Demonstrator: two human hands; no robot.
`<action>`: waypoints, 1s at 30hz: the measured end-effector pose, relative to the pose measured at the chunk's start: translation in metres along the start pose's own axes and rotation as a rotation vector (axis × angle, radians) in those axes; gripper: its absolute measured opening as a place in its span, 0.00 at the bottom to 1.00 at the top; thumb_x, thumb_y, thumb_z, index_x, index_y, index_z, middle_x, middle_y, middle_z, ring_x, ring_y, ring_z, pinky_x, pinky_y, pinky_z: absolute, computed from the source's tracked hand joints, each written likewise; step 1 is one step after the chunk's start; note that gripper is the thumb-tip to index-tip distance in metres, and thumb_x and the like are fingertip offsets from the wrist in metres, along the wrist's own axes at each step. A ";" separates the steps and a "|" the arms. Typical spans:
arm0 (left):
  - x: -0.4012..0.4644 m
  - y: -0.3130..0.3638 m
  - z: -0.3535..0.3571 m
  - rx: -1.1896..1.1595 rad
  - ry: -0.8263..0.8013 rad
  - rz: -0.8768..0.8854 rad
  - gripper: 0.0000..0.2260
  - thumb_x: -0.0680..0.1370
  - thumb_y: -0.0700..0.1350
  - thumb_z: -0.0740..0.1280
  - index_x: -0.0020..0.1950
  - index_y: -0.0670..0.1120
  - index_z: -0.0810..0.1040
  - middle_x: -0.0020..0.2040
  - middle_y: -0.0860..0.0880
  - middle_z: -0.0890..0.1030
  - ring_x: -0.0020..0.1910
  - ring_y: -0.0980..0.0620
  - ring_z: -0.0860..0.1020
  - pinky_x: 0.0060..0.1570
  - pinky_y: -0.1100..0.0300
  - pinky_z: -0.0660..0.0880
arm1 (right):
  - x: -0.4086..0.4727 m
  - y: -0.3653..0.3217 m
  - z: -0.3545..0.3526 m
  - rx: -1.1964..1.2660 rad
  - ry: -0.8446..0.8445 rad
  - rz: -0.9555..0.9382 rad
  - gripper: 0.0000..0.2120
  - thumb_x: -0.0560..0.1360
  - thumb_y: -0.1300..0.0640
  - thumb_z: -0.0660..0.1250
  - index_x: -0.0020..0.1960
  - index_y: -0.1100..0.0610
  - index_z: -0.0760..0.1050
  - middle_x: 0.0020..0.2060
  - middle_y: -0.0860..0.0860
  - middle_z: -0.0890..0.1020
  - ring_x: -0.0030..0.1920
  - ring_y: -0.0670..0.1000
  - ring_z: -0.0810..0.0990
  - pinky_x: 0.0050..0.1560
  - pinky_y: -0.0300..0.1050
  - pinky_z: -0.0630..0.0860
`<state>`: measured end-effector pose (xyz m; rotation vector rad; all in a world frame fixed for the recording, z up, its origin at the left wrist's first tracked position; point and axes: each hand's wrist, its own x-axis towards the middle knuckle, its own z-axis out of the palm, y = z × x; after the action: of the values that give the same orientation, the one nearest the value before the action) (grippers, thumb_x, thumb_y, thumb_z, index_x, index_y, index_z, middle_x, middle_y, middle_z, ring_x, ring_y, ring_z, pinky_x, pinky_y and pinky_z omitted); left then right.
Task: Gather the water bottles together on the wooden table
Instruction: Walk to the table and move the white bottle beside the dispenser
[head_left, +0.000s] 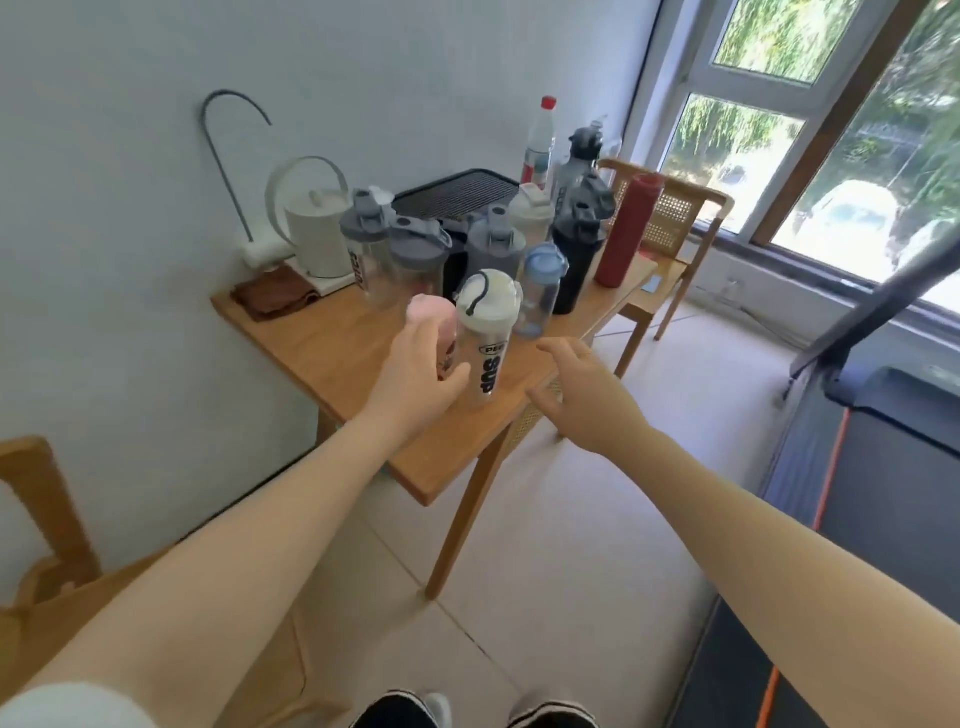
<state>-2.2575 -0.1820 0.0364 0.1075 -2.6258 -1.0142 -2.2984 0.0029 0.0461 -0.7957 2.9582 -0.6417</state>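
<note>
So the wooden bench (332, 358) is pretty crowded. Most of the bottles are bunched up in the middle and toward the far end: three clear shakers with grey lids (415, 260), a blue-lidded bottle (540, 291), a black shaker (574, 260), a tall red flask (626, 231) near the far edge, and a red-capped plastic water bottle (540, 140) at the back next to a dark sports bottle (582, 156).

Closest to the camera is a clear shaker with a cream lid and "SUP" printed on it (485, 338), and touching it on the left is a pink bottle (434, 322). The left hand (415, 374) is wrapped around that pink bottle, thumb just about against the SUP shaker. The right hand (576, 389) is open with fingers spread, hovering over the bench's near corner just beside the SUP shaker, not gripping anything.

Other clutter: a white kettle (317, 228) and a folded brown cloth (272, 299) on the wall side, a black ribbed tray (457, 195) behind the shakers. A cane-backed chair (680, 218) sits past the far end, and there's a treadmill (883, 493) on the right.
</note>
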 end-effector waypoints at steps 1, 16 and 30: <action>0.015 -0.002 0.005 0.012 0.023 0.007 0.24 0.74 0.44 0.67 0.67 0.43 0.64 0.67 0.44 0.68 0.63 0.51 0.67 0.63 0.58 0.65 | 0.018 0.008 -0.002 0.015 0.019 0.000 0.29 0.75 0.50 0.65 0.72 0.56 0.60 0.72 0.53 0.64 0.70 0.56 0.65 0.69 0.52 0.67; 0.124 -0.062 0.044 0.322 -0.216 -0.471 0.41 0.66 0.53 0.72 0.73 0.54 0.54 0.77 0.50 0.49 0.74 0.44 0.55 0.68 0.44 0.62 | 0.232 0.041 -0.013 -0.247 -0.484 -0.883 0.50 0.64 0.36 0.71 0.76 0.47 0.47 0.76 0.47 0.52 0.73 0.52 0.58 0.68 0.49 0.64; 0.066 -0.018 0.045 0.235 0.306 -0.941 0.38 0.63 0.56 0.75 0.69 0.53 0.61 0.69 0.52 0.64 0.63 0.49 0.69 0.57 0.54 0.69 | 0.252 0.043 0.002 -0.208 -0.570 -1.153 0.41 0.65 0.37 0.69 0.70 0.48 0.54 0.63 0.49 0.68 0.56 0.55 0.76 0.47 0.50 0.76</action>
<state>-2.3349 -0.1790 0.0111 1.5195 -2.3571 -0.8047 -2.5382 -0.0856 0.0505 -2.2324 1.8505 -0.0212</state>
